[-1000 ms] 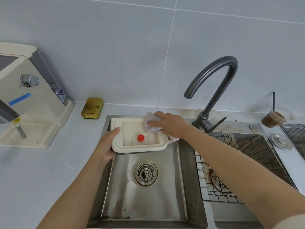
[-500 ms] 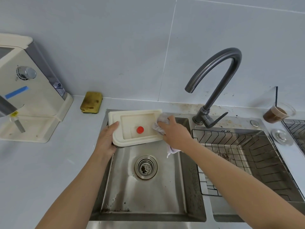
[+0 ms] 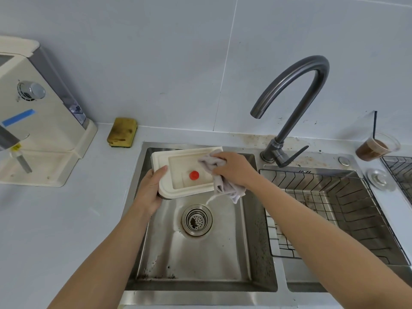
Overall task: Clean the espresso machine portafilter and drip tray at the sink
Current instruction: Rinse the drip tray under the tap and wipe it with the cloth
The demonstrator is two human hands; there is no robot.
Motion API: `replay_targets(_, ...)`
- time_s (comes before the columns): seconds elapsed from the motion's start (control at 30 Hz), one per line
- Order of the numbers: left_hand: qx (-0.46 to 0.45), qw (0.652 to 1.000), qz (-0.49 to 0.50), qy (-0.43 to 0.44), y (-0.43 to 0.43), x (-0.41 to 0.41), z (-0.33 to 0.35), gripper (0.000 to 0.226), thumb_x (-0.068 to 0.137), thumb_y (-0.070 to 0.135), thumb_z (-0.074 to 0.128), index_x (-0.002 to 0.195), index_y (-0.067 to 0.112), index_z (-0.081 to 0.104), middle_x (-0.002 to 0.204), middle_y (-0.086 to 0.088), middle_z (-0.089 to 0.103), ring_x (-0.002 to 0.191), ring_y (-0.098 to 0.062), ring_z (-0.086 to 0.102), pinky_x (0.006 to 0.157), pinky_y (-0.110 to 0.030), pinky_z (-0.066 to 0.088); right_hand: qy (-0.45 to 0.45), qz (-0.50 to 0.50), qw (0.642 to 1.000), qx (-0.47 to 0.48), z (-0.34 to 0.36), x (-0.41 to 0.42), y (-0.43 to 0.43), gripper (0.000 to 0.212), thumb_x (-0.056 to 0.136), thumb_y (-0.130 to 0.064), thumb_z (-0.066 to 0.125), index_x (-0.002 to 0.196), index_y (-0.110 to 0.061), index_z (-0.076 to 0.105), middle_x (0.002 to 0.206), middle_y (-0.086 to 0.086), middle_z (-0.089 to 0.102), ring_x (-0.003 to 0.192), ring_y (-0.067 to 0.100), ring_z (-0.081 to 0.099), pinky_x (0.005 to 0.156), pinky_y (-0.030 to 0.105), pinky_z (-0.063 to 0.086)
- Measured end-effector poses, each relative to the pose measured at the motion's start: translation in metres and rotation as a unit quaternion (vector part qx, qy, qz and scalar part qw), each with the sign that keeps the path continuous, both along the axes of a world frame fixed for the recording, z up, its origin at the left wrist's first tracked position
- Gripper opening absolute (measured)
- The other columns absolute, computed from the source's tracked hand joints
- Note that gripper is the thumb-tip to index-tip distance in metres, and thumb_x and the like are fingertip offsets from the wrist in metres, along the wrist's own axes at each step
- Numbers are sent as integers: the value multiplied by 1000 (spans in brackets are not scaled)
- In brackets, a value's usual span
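A cream drip tray with a red float in its hollow is held tilted over the left sink basin. My left hand grips the tray's near-left corner, thumb on the rim. My right hand holds a pale grey cloth and presses it on the tray's right side; the cloth's tail hangs below the tray edge. The cream espresso machine stands at the left on the counter. No portafilter is visible.
A dark curved faucet rises behind the divider between the basins. A wire rack fills the right basin. A dirty yellow sponge lies by the wall. A plastic cup of brown drink with a straw stands at right.
My right hand with the cloth has slid along the tray's right side, from the far edge toward the near edge and back up. The left hand keeps its grip on the tray.
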State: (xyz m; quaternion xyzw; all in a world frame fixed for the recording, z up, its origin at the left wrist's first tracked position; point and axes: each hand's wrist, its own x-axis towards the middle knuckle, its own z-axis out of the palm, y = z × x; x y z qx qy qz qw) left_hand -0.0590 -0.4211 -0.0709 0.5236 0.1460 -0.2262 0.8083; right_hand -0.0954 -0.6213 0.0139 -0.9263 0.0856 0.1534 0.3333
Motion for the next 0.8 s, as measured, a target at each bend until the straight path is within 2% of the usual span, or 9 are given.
replay_targets(0.1, -8, 1000, -23, -1, -9, -5, -1, 42, 83, 22, 62, 121, 10, 50, 112, -11, 63, 97, -24, 62, 69, -34, 55, 17, -1, 999, -32, -6, 7, 5, 32, 88, -16, 49, 119, -16, 56, 91, 1, 59, 74, 13, 51, 68, 22, 39)
replay_targets(0.2, 6, 1000, -26, 0, -16, -9, -3, 45, 82, 23, 63, 121, 8, 47, 117, -14, 59, 98, -25, 60, 72, -37, 53, 31, -30, 998, -54, -17, 11, 13, 17, 87, -18, 46, 89, -10, 61, 86, 5, 54, 74, 18, 50, 60, 23, 35)
replay_targets(0.27, 13, 1000, -28, 5, -21, -11, -4, 45, 82, 25, 64, 120, 8, 47, 114, -13, 61, 97, -26, 61, 67, -37, 54, 30, -50, 996, -65, -26, 14, 20, 22, 85, -17, 45, 64, -13, 47, 88, 10, 50, 74, 22, 48, 52, 22, 31)
replay_targets(0.3, 16, 1000, -25, 3, -24, -11, -4, 35, 86, 24, 61, 115, 10, 48, 110, -11, 62, 93, -25, 61, 65, -36, 53, 30, -55, 995, -72, -30, 14, 22, 24, 85, -16, 44, 61, -14, 41, 92, 12, 48, 74, 22, 47, 50, 22, 28)
replay_targets(0.4, 19, 1000, -16, -2, -27, -9, -1, 6, 91, 20, 54, 93, 17, 49, 94, -4, 62, 84, -21, 60, 67, -38, 49, 18, -51, 995, -81, -28, 13, 29, 13, 86, -16, 43, 79, -8, 51, 98, 11, 42, 77, 22, 45, 52, 22, 29)
replay_targets(0.47, 29, 999, -18, -11, -26, -6, 1, 6, 91, 20, 54, 88, 19, 49, 90, -3, 61, 82, -20, 60, 68, -38, 49, 11, -30, 996, -79, -29, 12, 31, 20, 88, -18, 43, 98, -7, 56, 99, 9, 40, 84, 22, 45, 63, 25, 35)
replay_targets(0.57, 38, 999, -29, -23, -24, -3, 1, 7, 90, 23, 56, 89, 20, 49, 89, -3, 61, 79, -19, 60, 66, -36, 49, 4, 5, 997, -78, -32, 10, 35, 30, 90, -23, 43, 116, -12, 52, 111, 12, 43, 92, 22, 44, 73, 30, 36)
replay_targets(0.7, 33, 998, -40, -21, -24, -2, -1, 12, 86, 26, 62, 91, 19, 53, 88, -3, 64, 75, -17, 63, 67, -33, 49, -12, 100, 990, -99, -27, 4, 40, 28, 91, -22, 43, 117, -14, 51, 107, 4, 39, 91, 16, 40, 74, 27, 35)
replay_targets(0.8, 19, 999, -42, -11, -24, -1, -3, 5, 89, 22, 57, 92, 18, 56, 89, -4, 66, 75, -15, 65, 67, -29, 53, -36, 198, 969, -144, -19, -1, 43, 29, 93, -21, 41, 120, -17, 52, 115, 4, 41, 110, 17, 38, 78, 27, 38)
